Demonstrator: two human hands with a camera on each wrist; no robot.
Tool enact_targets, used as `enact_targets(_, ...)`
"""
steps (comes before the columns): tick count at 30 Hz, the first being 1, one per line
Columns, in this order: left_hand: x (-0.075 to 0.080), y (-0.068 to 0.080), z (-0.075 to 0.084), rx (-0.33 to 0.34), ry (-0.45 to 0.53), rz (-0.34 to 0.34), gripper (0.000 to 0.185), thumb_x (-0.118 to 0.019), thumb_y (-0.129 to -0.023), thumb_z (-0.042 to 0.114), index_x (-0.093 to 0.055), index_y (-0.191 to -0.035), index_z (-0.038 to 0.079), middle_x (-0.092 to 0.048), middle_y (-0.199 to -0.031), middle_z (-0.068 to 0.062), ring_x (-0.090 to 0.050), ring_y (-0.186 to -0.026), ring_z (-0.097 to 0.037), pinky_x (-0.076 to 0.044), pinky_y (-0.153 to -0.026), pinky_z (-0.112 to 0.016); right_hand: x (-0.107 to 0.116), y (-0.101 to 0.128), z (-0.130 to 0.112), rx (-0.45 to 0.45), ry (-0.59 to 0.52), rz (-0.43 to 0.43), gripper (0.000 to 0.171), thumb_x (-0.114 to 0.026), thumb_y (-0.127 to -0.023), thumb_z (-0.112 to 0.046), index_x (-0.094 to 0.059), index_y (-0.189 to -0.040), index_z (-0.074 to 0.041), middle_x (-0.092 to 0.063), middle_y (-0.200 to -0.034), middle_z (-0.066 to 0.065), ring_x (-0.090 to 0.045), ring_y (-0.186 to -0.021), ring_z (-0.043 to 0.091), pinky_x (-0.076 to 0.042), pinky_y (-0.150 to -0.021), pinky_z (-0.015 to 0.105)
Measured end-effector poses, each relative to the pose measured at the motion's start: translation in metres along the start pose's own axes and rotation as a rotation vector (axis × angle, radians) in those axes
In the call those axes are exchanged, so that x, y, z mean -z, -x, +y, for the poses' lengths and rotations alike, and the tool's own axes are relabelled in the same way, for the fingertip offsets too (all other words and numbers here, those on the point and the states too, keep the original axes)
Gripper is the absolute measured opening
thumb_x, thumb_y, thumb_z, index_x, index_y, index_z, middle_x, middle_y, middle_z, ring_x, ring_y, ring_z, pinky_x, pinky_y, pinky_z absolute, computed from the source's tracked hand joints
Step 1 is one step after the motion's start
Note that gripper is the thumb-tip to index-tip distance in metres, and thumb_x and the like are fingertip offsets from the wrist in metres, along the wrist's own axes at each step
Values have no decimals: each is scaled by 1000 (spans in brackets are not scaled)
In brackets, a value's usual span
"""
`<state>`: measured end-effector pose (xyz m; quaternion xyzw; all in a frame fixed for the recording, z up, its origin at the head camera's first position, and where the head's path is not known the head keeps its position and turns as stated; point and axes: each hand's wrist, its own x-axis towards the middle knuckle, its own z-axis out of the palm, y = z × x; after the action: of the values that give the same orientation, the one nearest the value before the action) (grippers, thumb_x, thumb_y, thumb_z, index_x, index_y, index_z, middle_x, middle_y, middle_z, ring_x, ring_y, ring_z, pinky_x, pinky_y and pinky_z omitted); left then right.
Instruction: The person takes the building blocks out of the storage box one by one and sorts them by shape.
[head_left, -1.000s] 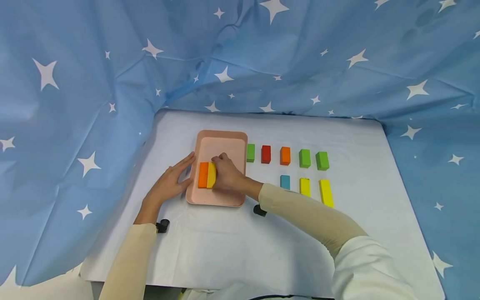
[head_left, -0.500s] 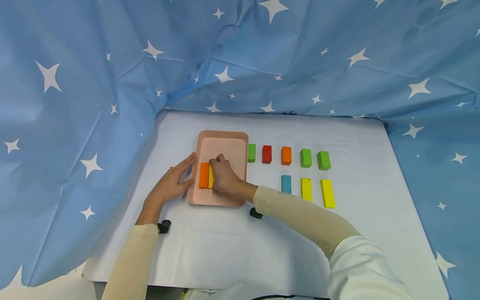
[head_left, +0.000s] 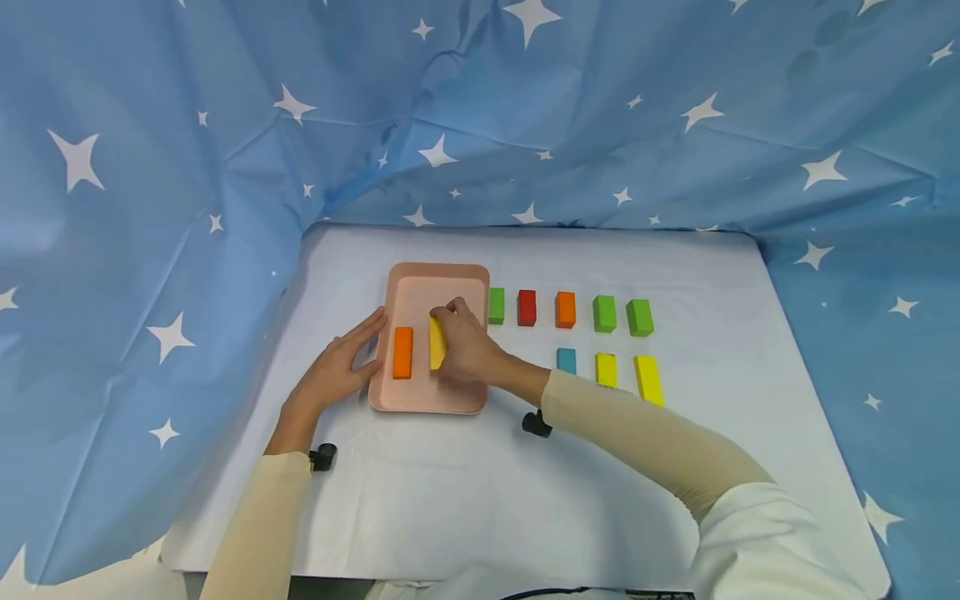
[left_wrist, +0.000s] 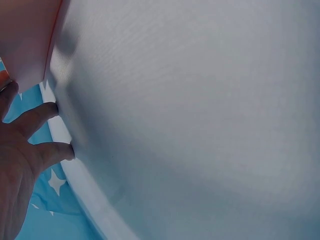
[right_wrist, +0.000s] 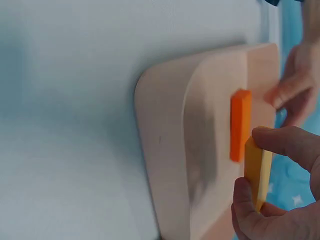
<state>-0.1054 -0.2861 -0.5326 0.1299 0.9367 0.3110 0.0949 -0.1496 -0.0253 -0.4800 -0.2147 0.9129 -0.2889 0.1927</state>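
Holding the yellow block (head_left: 437, 342) pinched in its grip, the right hand (head_left: 467, 348) hovers over the pink tray (head_left: 427, 398), beside the orange block (head_left: 402, 352). Left hand (head_left: 337, 365) lies flat, bracing the tray's edge. Next, likely: lower and release gently.

Tray (head_left: 450, 279) lies left of centre on the table (head_left: 525, 483). Two blocks in it: one (head_left: 402, 352) left, one (head_left: 437, 342) right, apart. Right of tray: far row of five blocks (head_left: 564, 309), near row of three (head_left: 606, 370).
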Motion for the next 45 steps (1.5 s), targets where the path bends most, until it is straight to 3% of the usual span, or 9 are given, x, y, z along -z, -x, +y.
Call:
enact_targets(8,2,3,-4,10,-1,0,74,-64,-104,27,-26,-167,22,-18,-175,5,-28,-158,-37,-14,-120,-78,40,32,17,37,-38,54,80,-88,-78,-11,-51,-148,-4,-44,-144,13,-59,-112,26,-62,-87,33)
enact_targets(17,5,5,-5,-9,-4,15,73,-64,-103,27,-28,-166,19,-20,-175,3,-30,-157,-39,-16,-117,-81,60,57,53,-104,-28,46,91,-91,-68,0,-50,-150,-6,-43,-146,15,-64,-112,31,-63,-90,37)
enact_targets(21,6,5,-6,-21,8,16,73,-64,-103,26,-29,-166,18,-20,-175,3,-30,-157,-39,-15,-117,-82,58,64,68,-154,0,24,92,-92,-69,-2,-49,-151,-6,-42,-147,16,-65,-108,30,-63,-89,38)
enact_targets(31,3,1,-4,-29,14,9,73,-63,-104,29,-28,-166,19,-20,-175,4,-30,-157,-38,-14,-118,-81,29,76,104,-172,32,-14,90,-91,-72,-5,-49,-152,-4,-47,-143,16,-58,-110,27,-61,-91,37)
enact_targets(45,-2,-2,-2,-34,20,3,73,-64,-103,27,-28,-166,18,-20,-175,3,-30,-157,-39,-13,-117,-82,20,82,112,-174,33,3,88,-88,-71,0,-50,-150,-4,-46,-144,18,-56,-113,29,-61,-94,39)
